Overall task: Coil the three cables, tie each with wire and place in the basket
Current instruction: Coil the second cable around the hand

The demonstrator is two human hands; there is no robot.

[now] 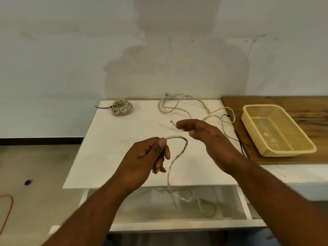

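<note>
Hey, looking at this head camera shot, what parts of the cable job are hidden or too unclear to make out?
- Held cable, head view: its lower run hangs below the table edge, blurred; far end not traceable.
- Right hand: fingers cover how the plug tip is gripped.
- Left hand: curled fingers hide the cable inside.
- Coiled cable: tie knot too small.
- Basket: near wall hides part of its floor.
</note>
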